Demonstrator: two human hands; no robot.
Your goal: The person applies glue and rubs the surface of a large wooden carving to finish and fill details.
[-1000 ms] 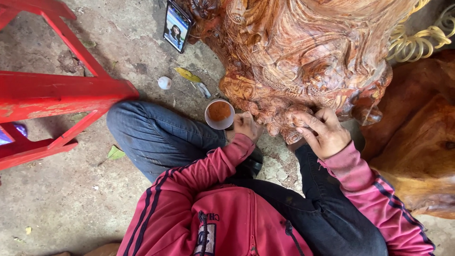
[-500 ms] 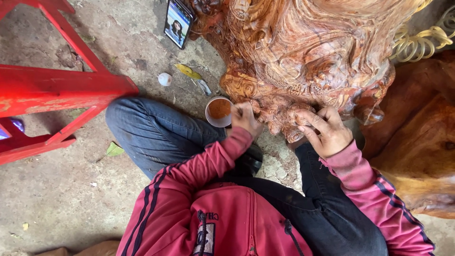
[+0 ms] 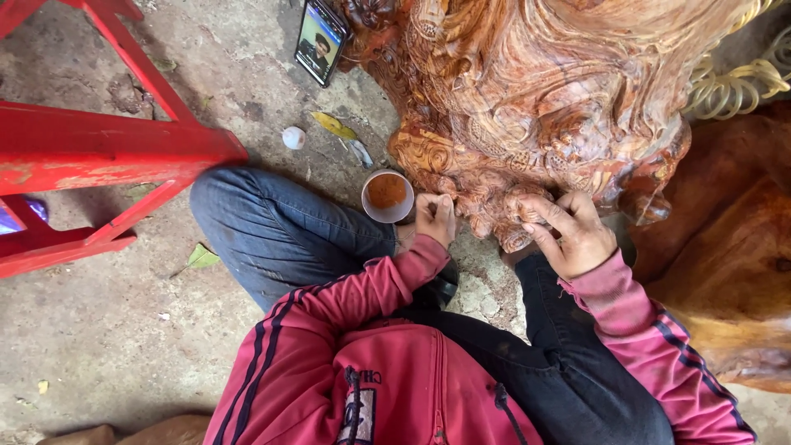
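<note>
A large reddish-orange wood carving point(image 3: 544, 91) with swirling relief stands in front of me on the concrete floor. My left hand point(image 3: 434, 218) is curled into a fist, knuckles pressed against the carving's lower edge; anything inside the fingers is hidden. Just left of that hand sits a small white cup point(image 3: 387, 196) of orange-brown paste. My right hand point(image 3: 574, 235) lies on the carving's bottom rim with its fingers spread over the relief, holding nothing I can see. I sit with my legs folded, in red sleeves and dark trousers.
A red metal frame point(image 3: 99, 152) stands at the left. A phone point(image 3: 320, 39) with a lit screen leans on the carving. A small white ball point(image 3: 292, 137) and a yellow leaf point(image 3: 334, 125) lie nearby. Another wood block point(image 3: 729, 272) and a yellow coil point(image 3: 733, 82) are at the right.
Both hands stay at the carving's lower edge. The left fist has shifted slightly down and right along the edge beside the cup.
</note>
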